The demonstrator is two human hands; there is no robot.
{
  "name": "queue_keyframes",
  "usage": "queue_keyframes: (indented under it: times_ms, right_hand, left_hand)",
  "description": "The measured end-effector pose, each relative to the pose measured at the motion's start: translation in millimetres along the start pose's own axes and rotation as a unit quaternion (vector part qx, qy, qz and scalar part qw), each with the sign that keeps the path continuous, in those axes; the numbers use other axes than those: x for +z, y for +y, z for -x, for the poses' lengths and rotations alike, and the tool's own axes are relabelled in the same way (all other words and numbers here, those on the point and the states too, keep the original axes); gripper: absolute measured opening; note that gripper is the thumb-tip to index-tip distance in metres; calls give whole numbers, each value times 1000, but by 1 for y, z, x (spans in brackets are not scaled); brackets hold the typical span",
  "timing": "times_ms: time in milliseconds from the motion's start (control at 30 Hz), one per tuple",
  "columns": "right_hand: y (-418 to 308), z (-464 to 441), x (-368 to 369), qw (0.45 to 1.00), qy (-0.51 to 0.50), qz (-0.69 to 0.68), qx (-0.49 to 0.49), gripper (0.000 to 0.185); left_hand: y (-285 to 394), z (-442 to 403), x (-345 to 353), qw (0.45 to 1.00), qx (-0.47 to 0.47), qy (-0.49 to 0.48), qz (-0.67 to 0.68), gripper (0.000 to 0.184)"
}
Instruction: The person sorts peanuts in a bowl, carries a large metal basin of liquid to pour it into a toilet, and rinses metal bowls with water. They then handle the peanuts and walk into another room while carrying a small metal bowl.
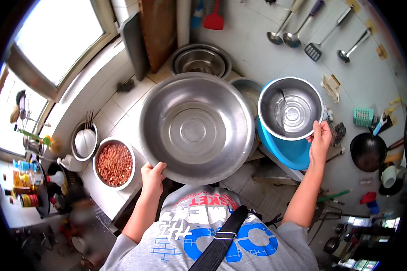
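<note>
My left hand (153, 177) is closed on the rim of a large, wide metal basin (196, 126) with nothing in it, in front of my chest. Off to the right, my right hand (320, 137) pinches the rim of a smaller metal bowl (290, 108). That bowl is tilted so its inside shows, and a dark streak runs down its wall. Behind and below it is a blue plastic tub (287, 153), partly hidden. A bowl of reddish-brown peanuts (115, 164) stands on the white counter, left of my left hand.
Nested metal basins (201, 58) stand at the back, beside a cutting board (134, 47). A pot with a white object (84, 141) is at the left. Ladles and a slotted turner (313, 51) hang on the tiled wall. A dark wok (368, 152) hangs at the right.
</note>
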State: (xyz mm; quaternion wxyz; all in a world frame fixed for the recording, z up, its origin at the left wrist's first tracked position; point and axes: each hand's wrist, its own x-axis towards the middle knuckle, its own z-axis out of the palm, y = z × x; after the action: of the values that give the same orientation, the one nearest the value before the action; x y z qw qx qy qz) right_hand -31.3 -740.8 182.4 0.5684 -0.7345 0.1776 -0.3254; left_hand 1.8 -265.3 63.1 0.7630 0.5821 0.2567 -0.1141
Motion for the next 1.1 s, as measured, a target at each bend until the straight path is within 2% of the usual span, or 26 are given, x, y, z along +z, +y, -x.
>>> queue_keyframes:
  times_ms: [167, 367, 800, 900, 967, 1033, 1100]
  right_hand:
    - [-27, 5, 46, 997, -71, 26, 2, 26]
    - [-34, 13, 95, 980, -147, 92, -99, 29]
    - [-41, 26, 138, 932, -140, 179, -283, 33]
    - [-26, 18, 137, 955, -124, 129, -236, 32]
    - [-29, 17, 135, 992, -107, 1, -71, 30]
    - [-19, 7, 122, 989, -83, -117, 37, 27]
    - [-18, 1, 107, 975, -41, -191, 106, 27]
  left_hand:
    - [-4, -1, 1, 998, 5, -32, 49, 10]
    - [-4, 6, -1, 998, -7, -31, 54, 12]
    - [-23, 10, -14, 996, -10, -21, 88, 14]
    - [-20, 13, -11, 996, -13, -16, 89, 15]
    - [-19, 14, -11, 996, -15, -16, 82, 15]
    - [-20, 12, -13, 997, -19, -19, 73, 15]
    - [-19, 13, -11, 997, -21, -12, 75, 15]
